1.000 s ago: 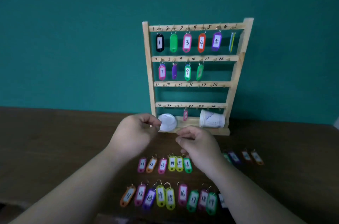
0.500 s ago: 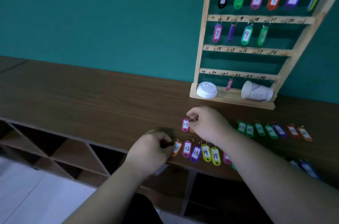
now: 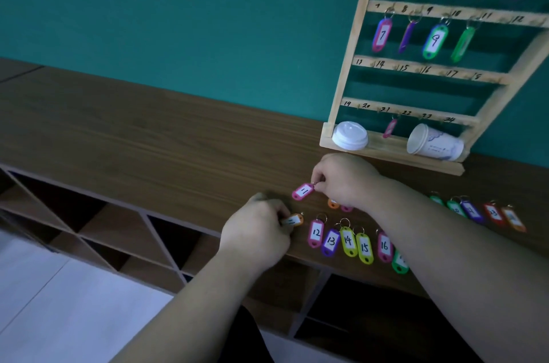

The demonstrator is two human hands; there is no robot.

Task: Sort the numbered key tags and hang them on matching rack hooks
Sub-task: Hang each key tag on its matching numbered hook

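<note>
My left hand (image 3: 256, 227) now grips an orange tag (image 3: 294, 220) and my right hand (image 3: 346, 181) pink tag 11 (image 3: 303, 192) near the desk's (image 3: 178, 136) front edge, so hook 11 (image 3: 479, 18) likely comes next.

We're counting one wooden rack (image 3: 352, 44) carrying ten hanging key tags (image 3: 382, 34) in view, at least fifteen loose tags (image 3: 347, 240) sitting off it, one paper cup (image 3: 435, 144), one white lid (image 3: 350, 136), and two hands working, the left hand (image 3: 258, 232) and the right hand (image 3: 346, 181).
</note>
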